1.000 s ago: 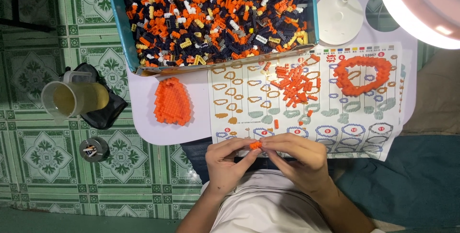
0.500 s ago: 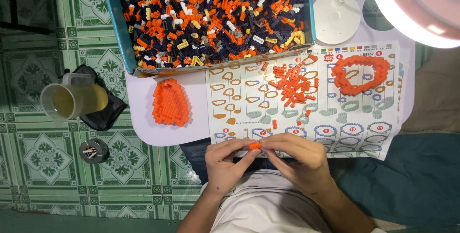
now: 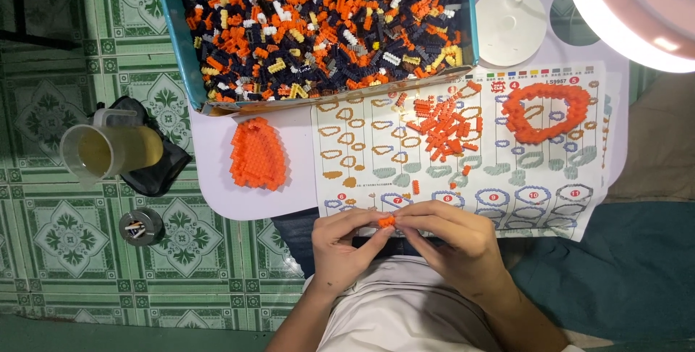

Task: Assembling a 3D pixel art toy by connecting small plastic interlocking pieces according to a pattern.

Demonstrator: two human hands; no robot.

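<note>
Barely anything has shifted since a moment ago: both hands stay over my lap at the worktop's near edge, just below the instruction sheet (image 3: 463,149). My left hand (image 3: 344,243) and right hand (image 3: 452,240) pinch a small orange brick piece (image 3: 386,220) between thumbs and fingertips. It looks light, stiff and easily snapped apart, best gripped at its ends. Its long axis runs left to right.

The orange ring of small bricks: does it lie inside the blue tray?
No, the orange ring of small bricks lies on the printed instruction sheet.
</note>
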